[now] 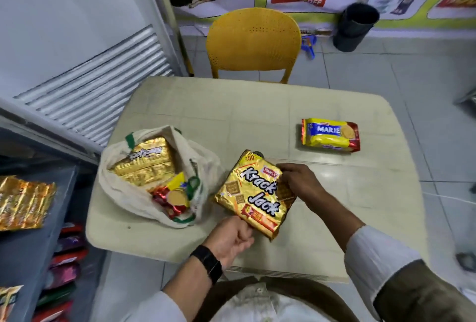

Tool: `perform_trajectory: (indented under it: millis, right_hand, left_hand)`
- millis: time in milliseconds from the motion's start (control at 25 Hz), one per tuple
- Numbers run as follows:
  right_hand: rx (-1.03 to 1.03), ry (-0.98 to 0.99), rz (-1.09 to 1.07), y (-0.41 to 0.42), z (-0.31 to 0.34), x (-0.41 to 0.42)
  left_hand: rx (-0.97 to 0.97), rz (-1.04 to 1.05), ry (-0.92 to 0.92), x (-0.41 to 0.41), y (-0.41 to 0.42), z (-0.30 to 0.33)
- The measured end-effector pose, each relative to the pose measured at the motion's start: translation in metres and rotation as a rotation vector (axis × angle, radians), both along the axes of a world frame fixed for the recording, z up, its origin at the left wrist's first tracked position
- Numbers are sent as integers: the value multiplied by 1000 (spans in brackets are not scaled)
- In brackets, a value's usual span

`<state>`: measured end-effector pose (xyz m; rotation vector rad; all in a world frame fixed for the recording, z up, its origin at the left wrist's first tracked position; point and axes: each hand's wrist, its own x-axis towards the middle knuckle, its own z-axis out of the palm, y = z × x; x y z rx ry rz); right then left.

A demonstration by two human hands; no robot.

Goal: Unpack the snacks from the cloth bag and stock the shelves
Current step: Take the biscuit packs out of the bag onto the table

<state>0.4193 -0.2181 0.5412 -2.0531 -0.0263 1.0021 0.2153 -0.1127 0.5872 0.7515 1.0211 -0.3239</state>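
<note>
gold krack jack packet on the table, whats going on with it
A person holds the gold Krack Jack biscuit packet over the beige table with both hands: left hand pinching its near edge, right hand gripping its far side. The white cloth bag beside it still holds packets. A yellow Marie packet lies apart.

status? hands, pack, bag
Left hand and right hand both grip Krack Jack pack over table. Cloth bag still holds packs. Nothing blocking.

We have a single view, from a camera on the person's head, looking steeply down and forward over the table (pixel 257 120). It sits close above both hands, which grip a gold biscuit packet (pixel 253 194) near the frame's centre; beyond that grip a yellow chair (pixel 253 38) faces us.
</note>
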Motion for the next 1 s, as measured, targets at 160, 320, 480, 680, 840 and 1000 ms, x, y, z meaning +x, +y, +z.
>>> perform_trajectory:
  millis: [160, 320, 480, 680, 840, 1000]
  right_hand:
    - [-168, -68, 180, -45, -30, 22]
    - [-178, -58, 222, -64, -58, 23]
    - [-181, -115, -8, -84, -74, 7]
    - [-66, 272, -578, -94, -80, -39]
    - [99, 356, -626, -114, -71, -24]
    - [97, 194, -607, -153, -63, 22]
  left_hand:
    - [33, 14, 101, 37, -66, -43]
    - [33, 60, 181, 46, -92, -77]
    - [476, -310, 417, 43, -51, -102]
    - [710, -505, 217, 84, -8, -109]
    - [692, -493, 151, 110, -28, -113]
    - [594, -440, 59, 141, -74, -115]
